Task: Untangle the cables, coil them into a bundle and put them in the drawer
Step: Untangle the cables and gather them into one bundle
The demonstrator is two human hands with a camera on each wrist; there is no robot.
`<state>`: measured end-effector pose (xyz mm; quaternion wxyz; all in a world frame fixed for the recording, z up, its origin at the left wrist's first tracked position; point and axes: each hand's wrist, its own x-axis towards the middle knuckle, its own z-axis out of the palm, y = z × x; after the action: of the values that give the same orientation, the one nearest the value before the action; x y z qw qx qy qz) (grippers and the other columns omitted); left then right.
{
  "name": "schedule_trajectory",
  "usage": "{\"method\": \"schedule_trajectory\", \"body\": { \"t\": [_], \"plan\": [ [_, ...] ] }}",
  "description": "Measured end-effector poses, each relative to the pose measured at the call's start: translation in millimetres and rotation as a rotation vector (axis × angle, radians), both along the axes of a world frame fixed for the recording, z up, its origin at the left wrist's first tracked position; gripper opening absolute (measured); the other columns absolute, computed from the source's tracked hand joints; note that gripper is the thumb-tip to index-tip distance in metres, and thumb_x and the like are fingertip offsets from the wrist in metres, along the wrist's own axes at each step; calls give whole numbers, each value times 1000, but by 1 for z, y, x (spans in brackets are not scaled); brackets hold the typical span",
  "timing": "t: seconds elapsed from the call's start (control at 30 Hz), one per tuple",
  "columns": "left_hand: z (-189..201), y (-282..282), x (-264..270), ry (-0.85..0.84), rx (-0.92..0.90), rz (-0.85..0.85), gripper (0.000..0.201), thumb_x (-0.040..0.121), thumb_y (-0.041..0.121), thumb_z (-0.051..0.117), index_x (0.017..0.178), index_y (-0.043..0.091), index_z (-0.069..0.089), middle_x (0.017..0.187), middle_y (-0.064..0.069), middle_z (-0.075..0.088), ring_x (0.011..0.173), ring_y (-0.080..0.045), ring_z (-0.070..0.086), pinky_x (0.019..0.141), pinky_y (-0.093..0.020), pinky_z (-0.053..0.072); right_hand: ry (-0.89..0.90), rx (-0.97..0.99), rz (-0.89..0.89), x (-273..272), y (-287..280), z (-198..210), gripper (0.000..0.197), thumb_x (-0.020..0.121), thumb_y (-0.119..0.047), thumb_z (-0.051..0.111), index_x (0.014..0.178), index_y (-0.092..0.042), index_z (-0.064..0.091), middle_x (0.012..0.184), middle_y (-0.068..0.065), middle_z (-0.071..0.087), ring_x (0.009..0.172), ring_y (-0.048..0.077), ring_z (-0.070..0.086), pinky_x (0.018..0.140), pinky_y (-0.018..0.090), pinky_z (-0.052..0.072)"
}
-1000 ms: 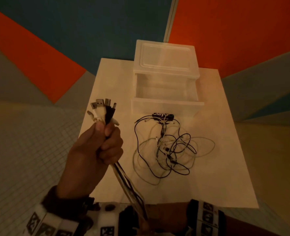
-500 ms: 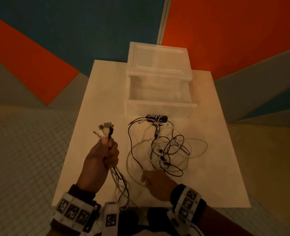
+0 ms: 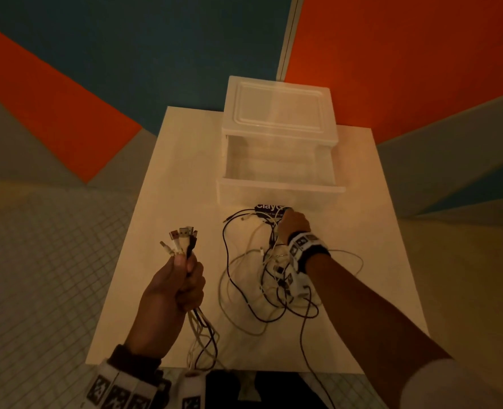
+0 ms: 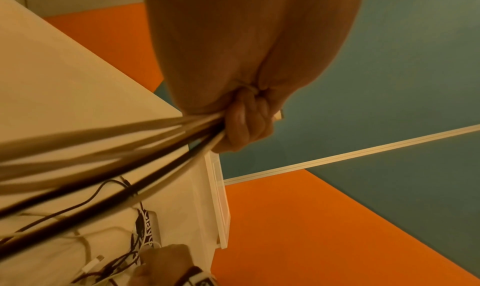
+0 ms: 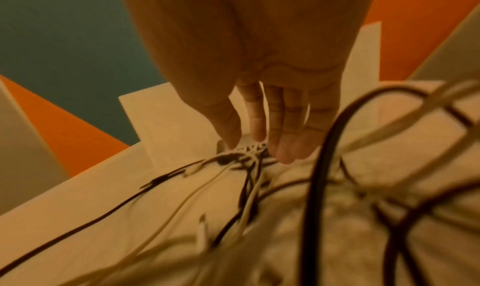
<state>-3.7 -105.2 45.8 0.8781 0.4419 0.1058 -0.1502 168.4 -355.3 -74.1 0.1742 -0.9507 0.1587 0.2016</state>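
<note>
"ClayG…" white letters on black label [image 3: 269,208] (rest hidden by right hand [image 3: 293,225]).

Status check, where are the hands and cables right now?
Left hand grips gathered cable ends. Right hand reaching into tangled cables, fingers extended. Drawer open. Nothing blocking.

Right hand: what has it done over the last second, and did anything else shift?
The right hand came up from the table's near edge and reached across the tangled cables to their far end by the drawer; its fingers touch the plugs there. The left hand keeps its grip on the gathered cable ends.
</note>
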Motion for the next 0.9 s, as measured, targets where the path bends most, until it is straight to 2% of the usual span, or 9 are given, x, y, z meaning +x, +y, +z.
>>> {"method": "schedule_trajectory", "body": {
  "t": [0.1, 0.17, 0.3, 0.43, 0.53, 0.6, 0.7, 0.83, 0.9],
  "plan": [
    [-2, 0, -1, 3, -3, -3, 42, 81, 47, 67, 81, 12, 44, 64, 3, 27, 51, -8, 17, 46, -26, 16, 127, 19, 42, -14, 15, -17, 68, 97, -36, 51, 148, 0, 23, 151, 20, 34, 136, 36, 39, 107, 41, 37],
    [-4, -1, -1, 13, 12, 7, 39, 83, 45, 64, 80, 11, 44, 63, 3, 28, 50, -7, 18, 46, -25, 16, 157, -20, 97, -20, 17, -26, 68, 99, -35, 48, 149, 0, 18, 156, 18, 25, 141, 34, 33, 112, 41, 33],
    [-5, -1, 0, 40, 42, 32, 28, 89, 36, 46, 80, 10, 43, 63, 3, 28, 49, -7, 18, 45, -24, 15, 16, 12, 65, -19, 21, -9, 39, 95, -19, 49, 131, -4, 47, 136, 18, 51, 124, 35, 51, 100, 39, 43],
    [-4, 6, 3, 26, 33, 59, 26, 91, 34, 45, 81, 10, 43, 62, 4, 30, 49, -7, 19, 44, -23, 17, -275, 243, 46, -24, 20, 63, 11, 95, -18, 49, 92, -12, 58, 94, 12, 66, 93, 33, 63, 74, 35, 51],
    [-2, 12, 6, -6, 21, 57, 26, 94, 33, 42, 82, 11, 43, 63, 5, 29, 49, -6, 19, 44, -23, 17, -492, 459, 101, -41, 9, 152, 13, 94, -18, 55, 81, -20, 55, 72, -2, 61, 69, 26, 65, 60, 38, 55],
    [-1, 15, 9, -26, 17, 62, 26, 98, 31, 37, 81, 12, 44, 63, 6, 29, 49, -5, 20, 44, -23, 18, -620, 555, 129, -56, 1, 219, 14, 95, -14, 58, 82, -20, 57, 72, -4, 58, 62, 22, 66, 51, 32, 52],
    [1, 19, 14, -42, -6, 73, 27, 99, 30, 37, 80, 13, 46, 63, 6, 30, 48, -3, 23, 43, -21, 19, -793, 648, 144, -80, -16, 301, 14, 94, -11, 60, 84, -20, 59, 77, 6, 60, 56, 14, 67, 43, 24, 51],
    [3, 23, 19, -68, -34, 34, 35, 84, 43, 66, 81, 13, 48, 64, 6, 32, 49, -4, 24, 41, -20, 23, -929, 733, 191, -97, -33, 351, 29, 94, -14, 60, 78, -38, 56, 77, -6, 63, 59, 12, 71, 46, 22, 54],
    [3, 22, 19, -78, -14, 34, 31, 90, 40, 58, 81, 13, 47, 64, 5, 29, 49, -4, 22, 43, -21, 20, -981, 810, 195, -100, -33, 354, 28, 95, -15, 60, 81, -39, 55, 78, -10, 62, 60, 11, 71, 48, 20, 54]
  ]
}}
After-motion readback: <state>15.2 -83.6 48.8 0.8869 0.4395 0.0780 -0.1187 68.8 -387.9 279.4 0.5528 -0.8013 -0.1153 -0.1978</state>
